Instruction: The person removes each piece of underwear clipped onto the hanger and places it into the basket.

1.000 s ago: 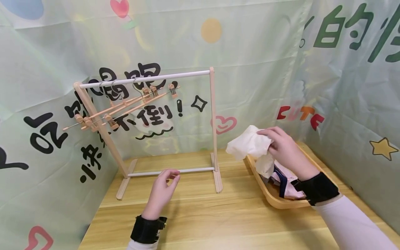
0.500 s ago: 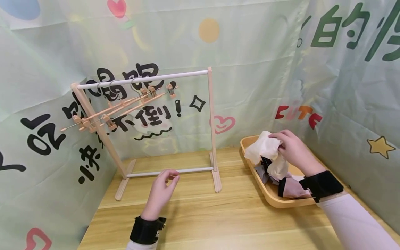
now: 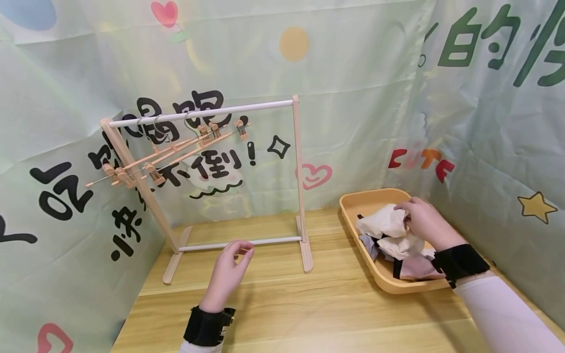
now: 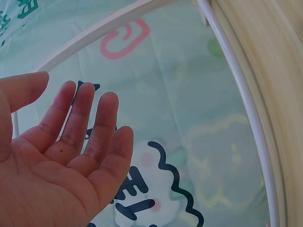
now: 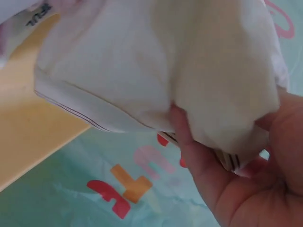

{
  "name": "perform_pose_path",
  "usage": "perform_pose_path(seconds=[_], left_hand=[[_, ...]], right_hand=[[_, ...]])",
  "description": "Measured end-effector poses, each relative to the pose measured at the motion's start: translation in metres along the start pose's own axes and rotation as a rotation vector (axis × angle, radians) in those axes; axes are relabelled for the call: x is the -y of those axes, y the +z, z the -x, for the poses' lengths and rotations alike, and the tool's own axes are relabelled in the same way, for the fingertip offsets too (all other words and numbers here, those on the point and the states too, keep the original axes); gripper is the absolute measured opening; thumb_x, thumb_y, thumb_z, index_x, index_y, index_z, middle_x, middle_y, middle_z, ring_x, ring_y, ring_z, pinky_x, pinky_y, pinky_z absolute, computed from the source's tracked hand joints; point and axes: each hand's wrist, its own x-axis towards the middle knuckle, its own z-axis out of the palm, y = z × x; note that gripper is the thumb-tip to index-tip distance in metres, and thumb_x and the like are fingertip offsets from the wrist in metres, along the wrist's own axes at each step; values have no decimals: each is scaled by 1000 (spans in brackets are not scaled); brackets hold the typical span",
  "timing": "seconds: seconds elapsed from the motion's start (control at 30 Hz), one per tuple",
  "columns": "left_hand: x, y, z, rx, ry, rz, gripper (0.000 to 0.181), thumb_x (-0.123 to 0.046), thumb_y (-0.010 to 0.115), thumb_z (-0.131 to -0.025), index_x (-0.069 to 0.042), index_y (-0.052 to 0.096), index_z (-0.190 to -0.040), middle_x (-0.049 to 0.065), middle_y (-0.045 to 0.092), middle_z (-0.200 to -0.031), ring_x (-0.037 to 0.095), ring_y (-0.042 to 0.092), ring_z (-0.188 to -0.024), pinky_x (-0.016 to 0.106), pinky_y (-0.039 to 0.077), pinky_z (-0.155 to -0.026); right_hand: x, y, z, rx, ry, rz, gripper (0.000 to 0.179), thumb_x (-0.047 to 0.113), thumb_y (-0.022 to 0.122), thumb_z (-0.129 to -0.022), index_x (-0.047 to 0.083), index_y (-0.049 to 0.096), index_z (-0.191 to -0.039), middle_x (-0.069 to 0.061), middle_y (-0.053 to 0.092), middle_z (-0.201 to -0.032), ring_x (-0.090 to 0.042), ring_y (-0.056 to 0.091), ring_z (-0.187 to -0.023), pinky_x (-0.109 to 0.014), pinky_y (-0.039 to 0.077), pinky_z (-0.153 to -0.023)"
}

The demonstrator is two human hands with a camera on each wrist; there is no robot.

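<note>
My right hand is at the yellow-orange basket on the right, pinching a cream cloth garment by its edge. Part of that garment lies on other folded clothes, among them a pink piece with black trim and a grey-lilac one. Seen from the right wrist, thumb and fingers hold the cream fabric near a hem with dark stripes. My left hand hovers before the rack's lower bar, touching nothing. In the left wrist view its fingers are relaxed and slightly bent.
On the left stands a wooden rack with a white top rail. Several small hangers with clips hang bunched toward its left end. Printed cloth walls enclose the wooden table at the back and sides.
My right hand has lowered the cream garment rightward and down onto the clothes in the basket. The left hand has stayed in place.
</note>
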Motion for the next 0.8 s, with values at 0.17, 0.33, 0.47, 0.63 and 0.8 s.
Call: perform_pose_path(seconds=[0.17,0.33,0.47,0.63,0.8], left_hand=[[-1,-1,1,-1,0,-6,12,-22,63,-91,-16,66,-102,4,67,-107,16,58,-95,53,49,-88],[0,-1,1,-5,7,-4,13,-21,63,-91,-16,66,-103,4,67,-107,17,59,-96,52,49,-88],[0,-1,1,-6,6,3,14,-20,63,-91,-16,66,-104,4,67,-107,16,59,-95,53,49,-88],[0,0,1,0,5,-4,15,-22,63,-91,-16,66,-104,3,67,-106,15,59,-95,53,49,-88],[-1,0,1,5,-2,-2,15,-22,63,-92,-16,66,-104,4,67,-107,17,59,-96,54,49,-88]], right_hand=[[-9,9,4,106,-44,38,32,-14,61,-64,-3,71,-93,-22,66,-88,-35,59,-81,-51,52,-73],[-13,14,9,189,-35,27,33,-12,59,-62,1,71,-89,-15,67,-83,-28,57,-76,-46,51,-69],[-19,17,14,283,-3,-4,34,-10,57,-63,3,71,-91,-12,69,-83,-24,56,-75,-42,50,-69],[-27,22,19,350,-3,-24,30,-9,57,-66,4,71,-89,-10,68,-81,-21,56,-73,-40,49,-67],[-29,23,21,368,-14,-43,28,-8,57,-68,6,72,-88,-9,69,-80,-19,56,-72,-39,49,-66]])
